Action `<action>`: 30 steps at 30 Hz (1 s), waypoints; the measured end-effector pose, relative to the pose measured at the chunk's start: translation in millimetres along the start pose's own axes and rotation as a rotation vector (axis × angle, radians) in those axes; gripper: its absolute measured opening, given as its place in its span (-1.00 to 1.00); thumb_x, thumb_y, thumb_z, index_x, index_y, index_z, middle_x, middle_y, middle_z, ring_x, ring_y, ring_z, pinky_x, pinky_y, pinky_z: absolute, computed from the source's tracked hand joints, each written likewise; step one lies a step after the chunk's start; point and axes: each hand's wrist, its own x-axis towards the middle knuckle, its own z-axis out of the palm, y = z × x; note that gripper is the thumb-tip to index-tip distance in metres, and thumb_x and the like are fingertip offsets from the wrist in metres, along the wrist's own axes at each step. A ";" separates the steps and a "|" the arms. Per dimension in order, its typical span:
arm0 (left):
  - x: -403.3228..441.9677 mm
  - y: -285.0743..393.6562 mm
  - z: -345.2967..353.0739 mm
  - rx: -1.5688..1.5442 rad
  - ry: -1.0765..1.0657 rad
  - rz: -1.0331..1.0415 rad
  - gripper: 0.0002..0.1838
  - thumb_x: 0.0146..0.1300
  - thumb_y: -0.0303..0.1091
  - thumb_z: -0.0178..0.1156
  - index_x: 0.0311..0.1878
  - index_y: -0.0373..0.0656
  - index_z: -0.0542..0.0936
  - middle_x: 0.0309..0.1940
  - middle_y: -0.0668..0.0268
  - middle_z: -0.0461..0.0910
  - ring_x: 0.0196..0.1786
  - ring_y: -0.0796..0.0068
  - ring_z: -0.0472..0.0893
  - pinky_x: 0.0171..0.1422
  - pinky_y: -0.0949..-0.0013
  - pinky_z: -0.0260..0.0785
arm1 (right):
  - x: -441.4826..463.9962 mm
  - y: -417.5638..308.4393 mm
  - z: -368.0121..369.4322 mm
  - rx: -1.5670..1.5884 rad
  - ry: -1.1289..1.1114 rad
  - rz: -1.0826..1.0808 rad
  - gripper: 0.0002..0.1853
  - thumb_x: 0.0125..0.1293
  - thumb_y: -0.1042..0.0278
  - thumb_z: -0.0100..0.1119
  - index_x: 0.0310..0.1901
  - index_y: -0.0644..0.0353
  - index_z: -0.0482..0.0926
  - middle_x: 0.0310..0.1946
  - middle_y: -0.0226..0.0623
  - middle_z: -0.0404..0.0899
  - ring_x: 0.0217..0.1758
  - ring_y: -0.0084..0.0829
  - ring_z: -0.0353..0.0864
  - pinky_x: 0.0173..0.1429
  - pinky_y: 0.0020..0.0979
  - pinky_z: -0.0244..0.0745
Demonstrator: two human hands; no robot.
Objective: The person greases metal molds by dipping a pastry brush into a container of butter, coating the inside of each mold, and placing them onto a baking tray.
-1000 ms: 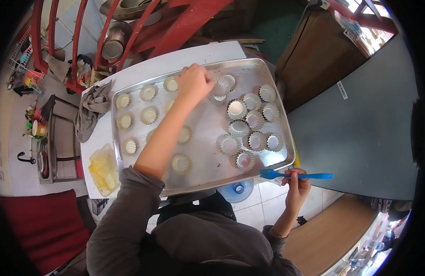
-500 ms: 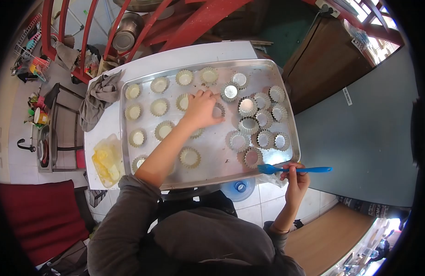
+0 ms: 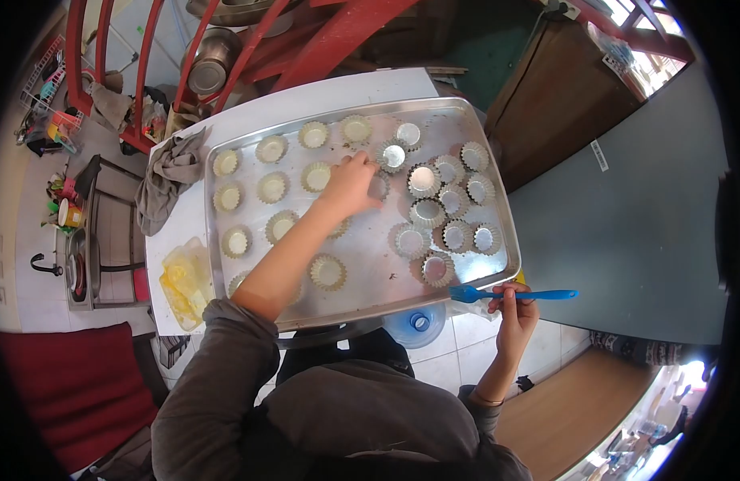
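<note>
A left hand grips a small, round metal tin with fluted sides, near the middle of a shiny, rimmed metal tray. Other crinkle-edged tins sit around it, clustered tightly at the right. The right hand pinches a smooth blue brush at the tray's near-right corner. A crumpled grey cloth lies left on the white surface.

A lane of bare tray is running between the clustered tins and a lone tin, and is opening toward the near rim. The left hand is blocking its far end, while the forearm is slanting over the left rows. The blue brush and right hand are obstructing the approach by the near right corner
</note>
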 end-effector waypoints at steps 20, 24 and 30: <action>-150.8 9.3 -92.2 -0.650 0.453 -0.156 -0.21 -0.19 -0.40 0.44 0.24 -0.11 0.40 0.05 0.22 0.41 0.05 0.35 0.47 0.05 0.36 0.36 | 16.8 -5.7 30.8 0.231 -0.051 -0.092 -0.84 0.43 0.39 0.02 -0.14 0.33 0.48 -0.30 -0.12 0.57 -0.47 -0.49 0.50 -0.40 -0.51 0.46; -215.0 0.5 -114.9 -0.440 0.595 -0.252 -0.14 -0.21 -0.47 0.41 0.30 -0.11 0.34 0.07 0.24 0.43 0.05 0.38 0.48 0.07 0.34 0.35 | 36.1 -17.7 93.1 0.333 -0.308 -0.103 -0.83 0.43 0.39 0.00 -0.13 0.33 0.48 -0.27 -0.07 0.59 -0.47 -0.46 0.51 -0.41 -0.49 0.47; -332.4 -33.6 -130.0 -0.345 0.944 -0.482 -0.07 -0.21 -0.46 0.38 0.36 -0.13 0.24 0.09 0.22 0.46 0.13 0.34 0.46 0.16 0.26 0.30 | 21.7 -23.9 223.3 0.349 -0.708 -0.028 -0.81 0.44 0.36 0.00 -0.12 0.34 0.49 -0.28 -0.08 0.61 -0.46 -0.46 0.52 -0.36 -0.44 0.50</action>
